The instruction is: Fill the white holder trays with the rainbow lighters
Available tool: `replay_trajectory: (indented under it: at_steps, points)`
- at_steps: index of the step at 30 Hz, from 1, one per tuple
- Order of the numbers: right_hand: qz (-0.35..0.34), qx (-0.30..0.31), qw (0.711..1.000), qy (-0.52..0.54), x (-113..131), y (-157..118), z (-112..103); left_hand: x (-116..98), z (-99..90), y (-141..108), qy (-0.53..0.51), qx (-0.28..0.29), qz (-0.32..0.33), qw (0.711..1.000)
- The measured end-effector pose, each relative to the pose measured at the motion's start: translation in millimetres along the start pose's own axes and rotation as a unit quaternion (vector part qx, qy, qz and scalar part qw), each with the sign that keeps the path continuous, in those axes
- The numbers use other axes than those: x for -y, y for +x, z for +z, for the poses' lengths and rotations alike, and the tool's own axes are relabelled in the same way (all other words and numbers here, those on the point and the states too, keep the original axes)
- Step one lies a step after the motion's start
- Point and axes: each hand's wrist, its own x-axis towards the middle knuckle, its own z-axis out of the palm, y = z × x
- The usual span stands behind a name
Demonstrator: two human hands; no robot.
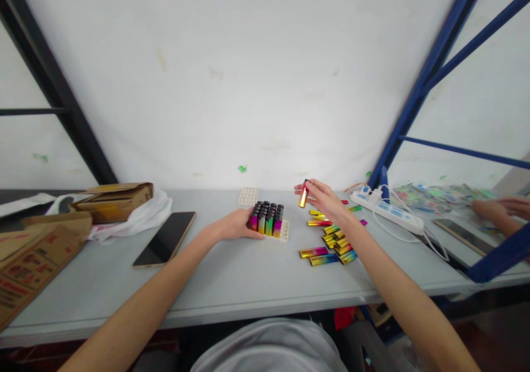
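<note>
Grey shirt (269,347) nearest, red print (27,272) on carton (68,234) unreadable, right hand (325,198) pinches red-gold lighter (303,194) above table (232,278), left hand (239,224) clasps side of upright, black-capped, rainbow-metallic lighters (267,222) in white tray (285,232).

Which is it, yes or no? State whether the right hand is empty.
No, the right hand holds a shiny red-and-gold lighter.

Arms (165,286) extend forward — left hand (237,224) lower, right hand (325,198) raised, pinching.
</note>
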Motion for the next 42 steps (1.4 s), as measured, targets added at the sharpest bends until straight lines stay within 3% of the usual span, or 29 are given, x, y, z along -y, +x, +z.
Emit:
replay_trajectory:
  at_steps: [5, 11, 16, 21, 24, 29, 42]
  points:
    - [0.028, 0.027, 0.997, 0.073, -8.2, -0.8, 22.2, -1.1, 0.8, 0.1, 0.003, 0.0, 0.002, 1.0]
    - [0.033, 0.002, 0.999, 0.022, -36.9, -0.9, 24.9, -3.1, -0.3, -1.4, 0.006, 0.001, 0.003, 1.0]
    - [0.051, 0.009, 0.997, -0.057, -45.8, -2.9, 29.2, -1.9, 0.0, -1.9, 0.012, 0.005, 0.001, 1.0]
    - [-0.039, -0.068, 0.967, -0.242, -50.3, -6.9, 37.6, -0.3, 1.8, -0.8, 0.006, 0.0, 0.013, 1.0]
    - [-0.051, -0.1, 0.946, -0.303, -51.6, -9.3, 40.7, -1.4, 1.6, -1.1, 0.01, 0.005, -0.001, 1.0]
    - [-0.062, -0.113, 0.933, -0.337, -49.0, -13.7, 42.7, -1.8, 1.8, -1.1, 0.006, 0.002, -0.006, 1.0]
    - [-0.087, -0.099, 0.932, -0.339, -45.7, -17.7, 45.9, -1.7, 1.5, -1.7, -0.002, 0.002, 0.002, 1.0]
